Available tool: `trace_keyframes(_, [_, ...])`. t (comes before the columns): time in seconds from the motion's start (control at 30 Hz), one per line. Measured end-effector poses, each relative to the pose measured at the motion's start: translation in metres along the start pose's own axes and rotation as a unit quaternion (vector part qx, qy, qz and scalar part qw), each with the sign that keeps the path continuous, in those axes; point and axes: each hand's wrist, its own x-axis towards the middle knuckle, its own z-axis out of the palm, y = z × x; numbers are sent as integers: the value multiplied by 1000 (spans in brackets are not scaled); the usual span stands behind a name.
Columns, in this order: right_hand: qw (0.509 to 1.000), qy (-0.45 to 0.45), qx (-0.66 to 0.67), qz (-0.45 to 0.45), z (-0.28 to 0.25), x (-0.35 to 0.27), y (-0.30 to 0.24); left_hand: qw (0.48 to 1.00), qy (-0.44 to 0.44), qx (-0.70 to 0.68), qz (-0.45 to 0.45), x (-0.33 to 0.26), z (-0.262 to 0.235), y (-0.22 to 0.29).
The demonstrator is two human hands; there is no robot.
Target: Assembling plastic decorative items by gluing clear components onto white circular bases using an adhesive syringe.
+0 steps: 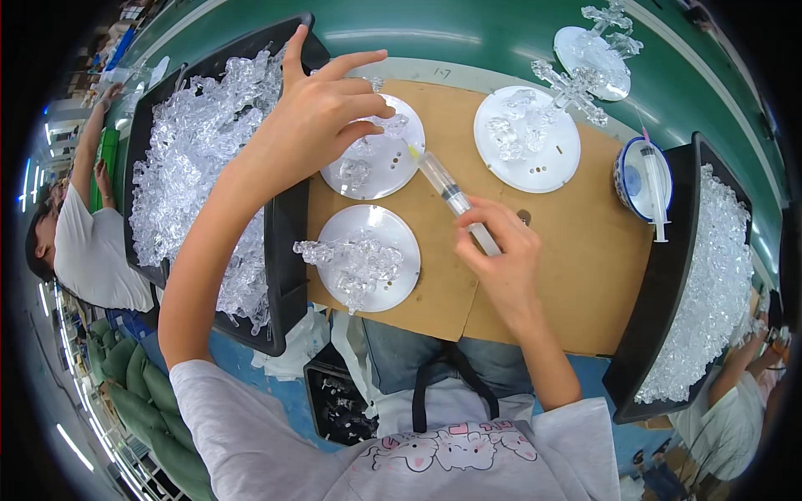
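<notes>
A: Where's the syringe (447,190) your right hand (504,253) holds?
B: Near the middle of the cardboard (576,267), pointing toward eleven o'clock, your fingers curled around it.
A: And your left hand (327,102)?
B: At ten o'clock, above a white disc (398,171) bearing clear pieces (355,174): outer fingers spread, thumb and nearest finger almost together. I can't tell whether you pinch anything.

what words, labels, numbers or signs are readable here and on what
Pale strip behind the cardboard: a short handwritten mark, not copied here.
Grey shirt: pink print above cartoon animals, too unclear to read.
Syringe in the right hand: any markings too small to read.
</notes>
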Motion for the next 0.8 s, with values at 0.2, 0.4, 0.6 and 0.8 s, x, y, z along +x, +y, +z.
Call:
trace_keyframes(0.2, [999,20,-30,-12,-47,-32,6,999,-31,1,-19,-8,-13,2])
trace_keyframes(0.4, [976,75,-192,-74,-99,-63,36,998,-27,-16,-47,-31,-58,20])
trace_keyframes(0.6, [949,95,-292,-69,-125,-75,13,989,-5,-26,-147,-68,-81,61])
trace_keyframes(0.8, [953,121,-272,-58,-182,-109,-43,980,-11,22,-196,-145,-85,92])
